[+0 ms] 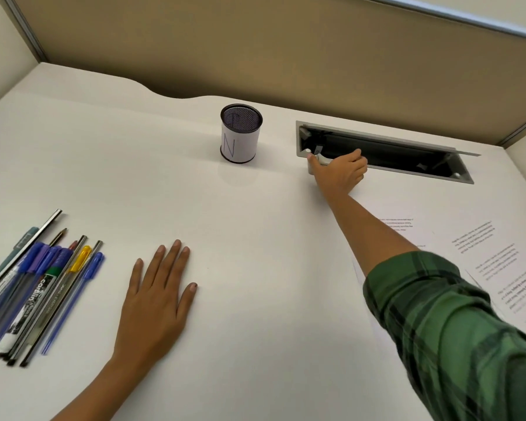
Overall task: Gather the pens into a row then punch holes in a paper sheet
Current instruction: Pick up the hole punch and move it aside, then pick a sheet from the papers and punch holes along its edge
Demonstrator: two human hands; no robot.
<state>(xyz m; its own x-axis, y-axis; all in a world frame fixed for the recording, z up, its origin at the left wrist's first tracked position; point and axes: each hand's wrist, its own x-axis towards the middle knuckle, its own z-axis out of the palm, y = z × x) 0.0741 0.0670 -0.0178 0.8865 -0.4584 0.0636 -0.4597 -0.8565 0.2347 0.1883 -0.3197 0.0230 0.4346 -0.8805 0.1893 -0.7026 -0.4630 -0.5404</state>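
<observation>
Several pens and pencils (40,287) lie side by side in a slanted row at the desk's left edge. My left hand (155,299) rests flat on the white desk just right of them, fingers straight, holding nothing. My right hand (342,171) is stretched far forward and grips a small grey and white hole punch (316,161) at the near left corner of the cable slot. The hand hides most of the punch. Printed paper sheets (483,253) lie at the right, partly under my right arm in its green plaid sleeve.
A mesh pen cup (241,133) with a white paper label stands at the back centre. An open grey cable slot (392,153) is sunk into the desk behind my right hand. A tan partition wall (255,56) closes off the back.
</observation>
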